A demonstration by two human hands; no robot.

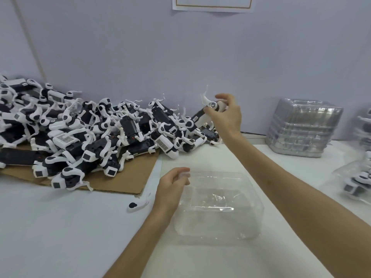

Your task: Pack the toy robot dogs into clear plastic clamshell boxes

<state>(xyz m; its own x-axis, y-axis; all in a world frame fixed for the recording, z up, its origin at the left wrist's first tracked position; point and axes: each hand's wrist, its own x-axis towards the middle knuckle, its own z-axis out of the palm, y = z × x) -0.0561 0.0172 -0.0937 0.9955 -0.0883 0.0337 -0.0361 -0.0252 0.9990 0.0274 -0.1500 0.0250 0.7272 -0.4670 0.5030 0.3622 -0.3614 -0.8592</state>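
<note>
R hand (226, 115): clenched on one toy robot dog (201, 114); thumb & fingers are curled round its white end, arm is stretched fwd over the counter.
Held dog: raised clear of the counter at 12 o'clock from the clamshell box, tilted, black body slanting down-left, thin white legs pointing up; it is seen just above the right end of the dog pile.
L hand (172, 185): grasping the clamshell box (218, 205) at its far-left corner; the rim is pinched btw thumb & curled fingers.
Clamshell box: clear plastic, laid flat on the counter (60, 227) near mid-frame, btw the two forearms. Lid position can't be told through the glare.
Dog pile (90, 129): many black & white dogs heaped in a tangle at 9–10 o'clock from the box, banked against the wall (180, 57), resting partly on a cardboard sheet (128, 177).
Loose part (138, 204): white piece w/ black spot, lying alone on the counter at 9 o'clock from the box, just beside the L wrist & near the cardboard's corner.
Clamshell stack (303, 127): clear shells nested in a block at 2 o'clock from the box, near the wall, well apart from both hands.
Packed dog (357, 183): black & white dog seen inside clear plastic at 3 o'clock, partly cut off by the frame edge.
Paper sheet (212, 4): fixed to the wall at 12 o'clock, only its lower part seen.
</note>
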